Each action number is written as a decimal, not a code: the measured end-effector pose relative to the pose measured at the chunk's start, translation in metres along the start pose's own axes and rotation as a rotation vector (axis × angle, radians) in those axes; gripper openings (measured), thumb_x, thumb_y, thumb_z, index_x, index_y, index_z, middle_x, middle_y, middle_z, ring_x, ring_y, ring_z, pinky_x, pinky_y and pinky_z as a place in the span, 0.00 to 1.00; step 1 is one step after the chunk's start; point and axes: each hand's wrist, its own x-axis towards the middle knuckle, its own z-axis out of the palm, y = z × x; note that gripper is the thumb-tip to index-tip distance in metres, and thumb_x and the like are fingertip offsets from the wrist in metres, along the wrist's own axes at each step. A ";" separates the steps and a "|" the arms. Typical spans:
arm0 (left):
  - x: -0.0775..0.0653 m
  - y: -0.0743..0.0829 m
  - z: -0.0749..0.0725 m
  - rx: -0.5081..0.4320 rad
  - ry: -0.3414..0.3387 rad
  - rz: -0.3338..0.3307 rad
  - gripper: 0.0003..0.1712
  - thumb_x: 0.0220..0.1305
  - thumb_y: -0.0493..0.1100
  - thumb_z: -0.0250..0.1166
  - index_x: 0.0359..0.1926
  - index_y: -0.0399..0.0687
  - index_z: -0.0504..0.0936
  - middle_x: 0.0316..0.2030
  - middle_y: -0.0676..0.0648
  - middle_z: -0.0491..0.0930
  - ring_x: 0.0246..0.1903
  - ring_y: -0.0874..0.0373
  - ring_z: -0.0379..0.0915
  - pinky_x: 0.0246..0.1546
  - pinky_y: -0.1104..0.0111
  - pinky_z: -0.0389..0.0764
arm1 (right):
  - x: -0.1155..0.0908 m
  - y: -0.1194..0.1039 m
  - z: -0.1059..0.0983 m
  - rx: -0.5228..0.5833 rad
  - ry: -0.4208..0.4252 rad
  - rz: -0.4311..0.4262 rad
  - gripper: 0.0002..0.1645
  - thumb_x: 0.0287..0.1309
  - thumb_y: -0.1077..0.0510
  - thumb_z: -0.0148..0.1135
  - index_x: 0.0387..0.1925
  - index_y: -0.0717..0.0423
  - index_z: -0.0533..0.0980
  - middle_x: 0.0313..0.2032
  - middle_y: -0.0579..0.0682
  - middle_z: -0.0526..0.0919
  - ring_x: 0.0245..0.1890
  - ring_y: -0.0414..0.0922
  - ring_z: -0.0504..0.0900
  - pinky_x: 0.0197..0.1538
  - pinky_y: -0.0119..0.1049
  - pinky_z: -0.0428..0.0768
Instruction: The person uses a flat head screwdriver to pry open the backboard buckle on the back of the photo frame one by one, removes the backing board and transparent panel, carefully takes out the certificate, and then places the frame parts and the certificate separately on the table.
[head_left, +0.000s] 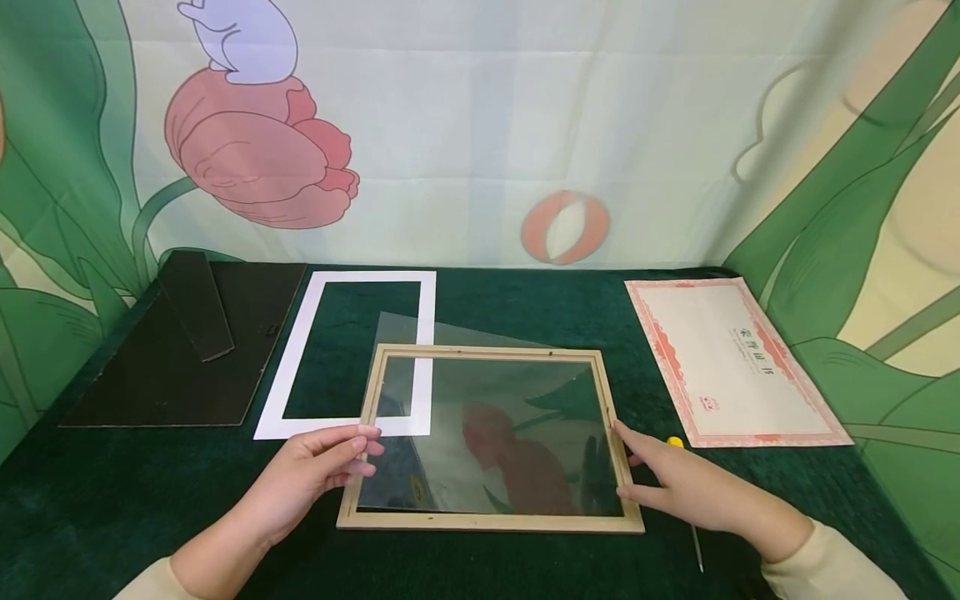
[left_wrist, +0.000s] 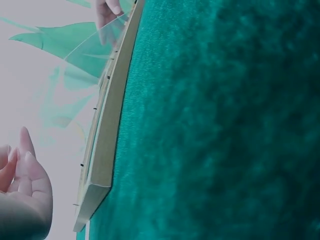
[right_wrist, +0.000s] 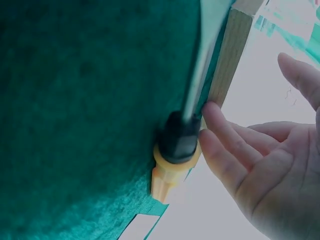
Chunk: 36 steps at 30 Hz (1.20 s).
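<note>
My left hand pinches the left edge of a clear sheet between thumb and fingers. The sheet is tilted over a light wooden picture frame, its far left corner sticking up past the frame's back bar. That frame lies on the green cloth. In the left wrist view the sheet slants up from the frame. My right hand touches the frame's right bar. In the right wrist view its fingertips rest against the bar's outer side, thumb spread apart.
Beside the right hand lies a screwdriver with a yellow and black handle. A red-bordered certificate lies at right. A white mat border reaches partly under the frame; left of it is a black backing board with a stand leg.
</note>
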 end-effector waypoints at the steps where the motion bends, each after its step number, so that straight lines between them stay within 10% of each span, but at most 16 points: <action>1: -0.001 0.001 0.000 0.008 -0.003 0.004 0.28 0.66 0.51 0.58 0.57 0.34 0.73 0.46 0.41 0.80 0.42 0.52 0.79 0.42 0.63 0.75 | 0.000 0.000 0.000 0.005 0.008 0.001 0.50 0.58 0.44 0.61 0.69 0.66 0.49 0.66 0.61 0.60 0.52 0.50 0.75 0.46 0.43 0.77; 11: -0.008 0.010 0.000 0.058 -0.028 0.061 0.26 0.66 0.49 0.58 0.56 0.33 0.73 0.45 0.41 0.81 0.42 0.49 0.80 0.43 0.59 0.76 | -0.001 0.002 -0.003 0.055 0.087 -0.017 0.50 0.61 0.45 0.57 0.70 0.68 0.45 0.61 0.60 0.69 0.51 0.50 0.76 0.45 0.41 0.77; 27: -0.005 0.011 0.001 0.082 -0.035 0.058 0.26 0.67 0.51 0.57 0.56 0.35 0.74 0.43 0.41 0.81 0.39 0.51 0.80 0.42 0.61 0.76 | -0.007 0.007 -0.019 0.663 0.143 0.017 0.33 0.66 0.55 0.53 0.63 0.70 0.54 0.41 0.63 0.79 0.37 0.50 0.83 0.41 0.38 0.81; 36: -0.001 0.007 0.000 0.206 -0.101 0.113 0.27 0.68 0.52 0.54 0.58 0.35 0.72 0.45 0.40 0.80 0.40 0.53 0.80 0.45 0.60 0.77 | -0.013 0.010 -0.021 0.714 0.196 -0.057 0.17 0.67 0.59 0.51 0.53 0.59 0.61 0.41 0.62 0.82 0.35 0.52 0.84 0.39 0.38 0.81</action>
